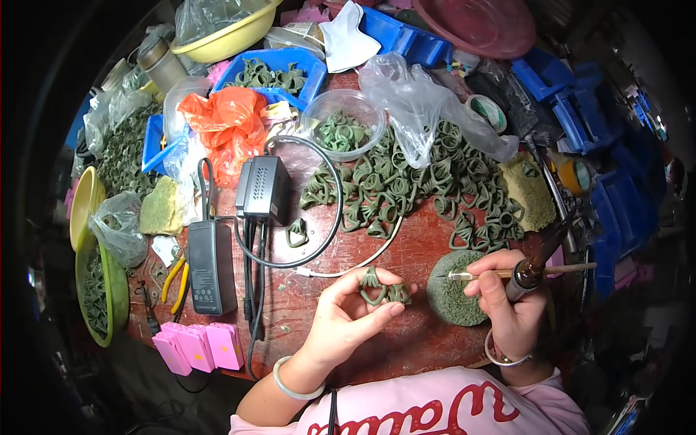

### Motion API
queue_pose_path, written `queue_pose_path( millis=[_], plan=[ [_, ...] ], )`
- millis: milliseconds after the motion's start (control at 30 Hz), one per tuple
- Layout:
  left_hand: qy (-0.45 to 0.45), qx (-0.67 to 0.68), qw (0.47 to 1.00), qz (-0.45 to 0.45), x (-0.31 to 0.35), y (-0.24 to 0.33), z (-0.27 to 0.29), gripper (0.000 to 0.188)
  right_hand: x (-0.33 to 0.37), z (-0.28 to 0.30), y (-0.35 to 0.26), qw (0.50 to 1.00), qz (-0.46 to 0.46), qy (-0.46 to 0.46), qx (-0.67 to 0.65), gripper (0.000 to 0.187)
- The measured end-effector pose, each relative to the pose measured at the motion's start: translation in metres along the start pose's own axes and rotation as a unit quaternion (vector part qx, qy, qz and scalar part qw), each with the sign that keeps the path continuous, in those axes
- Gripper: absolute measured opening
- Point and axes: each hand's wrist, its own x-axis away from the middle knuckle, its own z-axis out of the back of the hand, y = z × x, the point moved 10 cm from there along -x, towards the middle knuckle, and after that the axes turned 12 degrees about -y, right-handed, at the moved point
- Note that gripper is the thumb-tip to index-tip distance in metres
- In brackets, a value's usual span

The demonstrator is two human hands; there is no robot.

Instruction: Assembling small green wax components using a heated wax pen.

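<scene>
My left hand [339, 319] pinches a dark green wax ring model [372, 285] and a second small green piece [397, 293] between thumb and fingers. My right hand [513, 313] is closed around a slim light-handled tool [569, 268], whose pale tip points left over a round pad [444, 297] covered in green crumbs. In the same hand sits a thicker pen-like tool with a dark brown, shiny handle [530, 271]. Beyond both hands spreads a heap of similar green ring models [428, 174], and a single ring [296, 233] lies apart by a grey cable.
A grey power box [262, 187] and a black adapter [211, 268] with looping cables stand left of centre. Yellow-handled pliers [173, 281] and pink blocks [197, 348] lie at the left. Behind are a clear tub [344, 109], plastic bags and blue bins [319, 72].
</scene>
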Motion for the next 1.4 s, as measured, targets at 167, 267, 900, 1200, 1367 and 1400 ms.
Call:
queue_pose_path(
  millis=[167,267,900,1200,1367,1400],
  plan=[
    [-0.009,-0.011,1.0,0.009,0.003,0.004,-0.003,0.036,-0.002,-0.01,-0.014,0.993,0.085,-0.062,0.061,0.012],
    [-0.016,0.01,1.0,0.02,0.004,0.002,-0.002,0.041,-0.004,-0.017,-0.018,0.99,0.091,-0.083,0.061,0.016],
    [-0.039,0.074,0.996,0.005,0.004,-0.003,-0.002,0.041,-0.013,-0.047,-0.037,0.96,0.178,-0.159,0.146,0.012],
    [-0.052,0.045,0.997,0.043,0.001,-0.006,-0.005,0.038,-0.015,-0.042,-0.034,0.956,0.193,-0.176,0.137,0.019],
    [-0.042,0.035,0.997,0.048,0.003,-0.004,-0.006,0.037,-0.014,-0.044,-0.04,0.953,0.204,-0.181,0.134,0.02],
    [-0.048,0.024,0.997,0.055,0.003,-0.005,-0.005,0.037,-0.012,-0.045,-0.039,0.953,0.204,-0.181,0.134,0.02]
  ],
)
